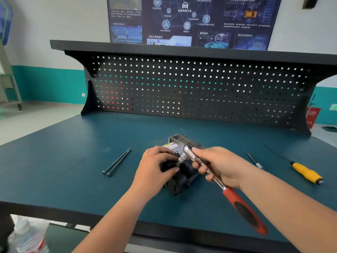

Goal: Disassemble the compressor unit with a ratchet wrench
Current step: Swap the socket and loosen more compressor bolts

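The dark compressor unit [179, 181] lies on the green workbench [73, 161] at the middle, with a yellow label on top. My left hand [155, 167] grips its left side, thumb and fingers curled round the housing. My right hand [218, 165] holds the chrome shaft of the ratchet wrench [206, 170]. The wrench's red and black handle [244, 210] sticks out toward me. Its head and socket sit on a bolt on the unit's top, between my two hands.
Two long dark bolts [116, 162] lie side by side left of the unit. Another long bolt [255, 161] and a yellow-handled screwdriver [306, 173] lie to the right. A black pegboard [191, 88] closes the back. A plastic bottle [31, 238] sits below the front edge.
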`<state>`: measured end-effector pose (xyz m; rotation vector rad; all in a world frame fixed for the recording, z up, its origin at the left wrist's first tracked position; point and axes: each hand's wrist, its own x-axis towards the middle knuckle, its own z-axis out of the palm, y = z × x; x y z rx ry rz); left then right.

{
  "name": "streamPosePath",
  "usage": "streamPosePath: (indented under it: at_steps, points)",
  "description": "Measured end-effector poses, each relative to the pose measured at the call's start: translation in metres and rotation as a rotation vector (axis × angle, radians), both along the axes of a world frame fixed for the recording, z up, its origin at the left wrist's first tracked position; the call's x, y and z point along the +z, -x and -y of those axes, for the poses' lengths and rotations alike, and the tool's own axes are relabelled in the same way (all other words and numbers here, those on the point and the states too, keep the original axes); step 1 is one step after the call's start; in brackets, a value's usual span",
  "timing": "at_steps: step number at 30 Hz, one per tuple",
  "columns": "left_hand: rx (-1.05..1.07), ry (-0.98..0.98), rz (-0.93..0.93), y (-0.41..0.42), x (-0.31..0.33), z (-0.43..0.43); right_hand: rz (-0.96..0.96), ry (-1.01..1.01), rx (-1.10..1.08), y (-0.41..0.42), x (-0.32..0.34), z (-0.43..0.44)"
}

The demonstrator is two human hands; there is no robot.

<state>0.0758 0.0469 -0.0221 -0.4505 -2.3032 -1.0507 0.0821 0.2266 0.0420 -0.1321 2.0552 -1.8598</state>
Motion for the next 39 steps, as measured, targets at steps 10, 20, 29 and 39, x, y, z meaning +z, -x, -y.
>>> streamPosePath:
  at_steps: [10, 20, 29, 39]
  points:
    - [-0.056, -0.138, 0.023, 0.001, -0.004, -0.001, 0.013, -0.027, 0.007, 0.001, 0.004, -0.004]
    - [-0.079, -0.213, -0.002, 0.001, -0.011, -0.004, 0.012, -0.072, -0.027, 0.005, 0.009, -0.002]
    - [-0.095, -0.215, -0.024, 0.002, -0.016, -0.008, -0.059, -0.359, 0.043, 0.011, 0.028, 0.004]
    - [-0.121, -0.107, -0.039, -0.001, -0.023, -0.015, -0.089, -0.442, 0.091, 0.006, 0.023, -0.004]
